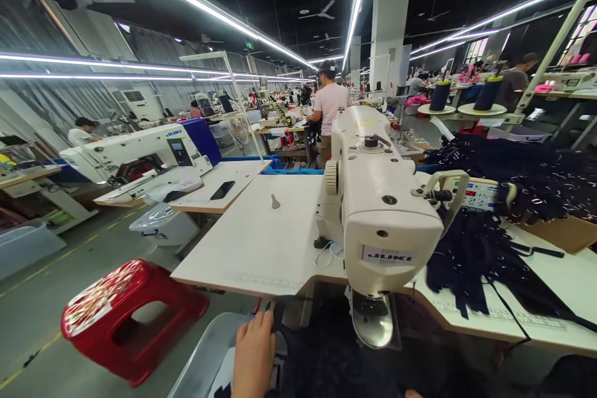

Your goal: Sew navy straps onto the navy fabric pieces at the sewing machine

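Note:
My left hand [254, 354] is low in the view, just below the front edge of the white sewing table [252, 242]. Its fingers are bent and close together on the edge of dark navy fabric [321, 354], their tips partly hidden. The fabric spreads under the head of the white JUKI sewing machine [387, 230], whose shiny metal plate [373, 320] sits below. Only a sliver of my right hand [413, 393] shows at the bottom edge; its fingers are out of sight. A grey plastic tub [205, 342] stands beside my left wrist.
Navy strap pieces [476, 255] lie heaped right of the machine, with a larger pile [527, 174] behind. A small metal piece [275, 201] rests on the tabletop. A phone [222, 190] lies further left. A red stool [135, 317] stands on the floor. A person [330, 99] stands ahead.

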{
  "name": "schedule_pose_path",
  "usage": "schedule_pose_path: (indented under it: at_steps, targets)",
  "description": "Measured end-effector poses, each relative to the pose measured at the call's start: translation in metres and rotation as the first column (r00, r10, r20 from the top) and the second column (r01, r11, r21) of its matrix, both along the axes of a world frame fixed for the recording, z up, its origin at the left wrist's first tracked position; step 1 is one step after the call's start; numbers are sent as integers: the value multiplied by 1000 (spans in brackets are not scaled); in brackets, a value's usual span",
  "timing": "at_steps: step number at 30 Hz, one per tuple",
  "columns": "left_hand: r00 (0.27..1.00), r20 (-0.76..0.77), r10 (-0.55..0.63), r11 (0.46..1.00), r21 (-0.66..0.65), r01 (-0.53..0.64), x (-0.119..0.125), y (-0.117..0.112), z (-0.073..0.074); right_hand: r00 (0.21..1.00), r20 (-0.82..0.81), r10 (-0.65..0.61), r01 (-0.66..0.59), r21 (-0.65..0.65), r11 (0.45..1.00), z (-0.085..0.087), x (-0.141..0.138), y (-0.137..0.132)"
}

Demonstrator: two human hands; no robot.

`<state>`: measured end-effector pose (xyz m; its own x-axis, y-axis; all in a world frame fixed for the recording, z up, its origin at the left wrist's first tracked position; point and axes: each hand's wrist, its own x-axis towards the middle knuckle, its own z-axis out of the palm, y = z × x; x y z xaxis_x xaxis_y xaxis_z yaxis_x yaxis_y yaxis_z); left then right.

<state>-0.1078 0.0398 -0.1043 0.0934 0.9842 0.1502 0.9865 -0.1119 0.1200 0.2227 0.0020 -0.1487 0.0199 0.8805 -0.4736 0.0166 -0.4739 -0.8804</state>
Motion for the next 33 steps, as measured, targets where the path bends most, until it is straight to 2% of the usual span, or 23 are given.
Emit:
schedule_pose_path:
  at_steps: [2,4,6,7,8,11,14,17,19,22,25,27,30,32,33]
  targets:
    - [996,19,-85,994,-74,86,18,-5,-7,994,-104,-40,38,-19,999,1,4,-12]
    - [967,82,-243,957,-143,253,47,-13,-10,959,-267,-96,86,-49,995,7,6,-18]
    - [839,227,-494,832,-154,532,81,-21,-9,906,-400,-140,118,-79,990,18,4,-19]
    - [750,247,-614,745,-133,654,97,-24,-6,895,-421,-149,125,-84,989,23,3,-20]
    - [694,217,-686,691,-103,715,110,-25,-3,897,-414,-155,134,-80,988,27,2,-20]
    - [694,111,-712,692,-58,719,135,-27,8,953,-246,-178,175,-35,984,34,4,-24]
    - [692,63,-719,691,-43,722,143,-28,12,980,-58,-191,194,47,980,36,11,-32]
    - [676,18,-736,675,-41,736,149,-32,9,990,113,-88,64,203,977,42,10,-37]
    - [679,-1,-734,678,-49,733,152,-36,5,967,255,15,-93,298,950,44,6,-38]
    - [684,-13,-730,682,-83,727,157,-43,2,891,438,116,-266,300,916,40,2,-37]
    - [696,-4,-718,692,-117,713,159,-49,6,780,624,50,-279,274,920,33,4,-30]
    - [720,16,-694,714,-121,690,160,-50,11,763,645,-36,-225,318,921,37,7,-26]
    - [742,60,-668,732,-125,669,162,-50,18,876,478,-57,-143,371,917,54,7,-26]
    - [723,75,-687,710,-148,689,165,-52,19,917,395,-55,-111,385,916,62,4,-30]
    - [708,76,-702,692,-163,703,166,-53,19,912,405,-67,-113,404,908,62,1,-32]
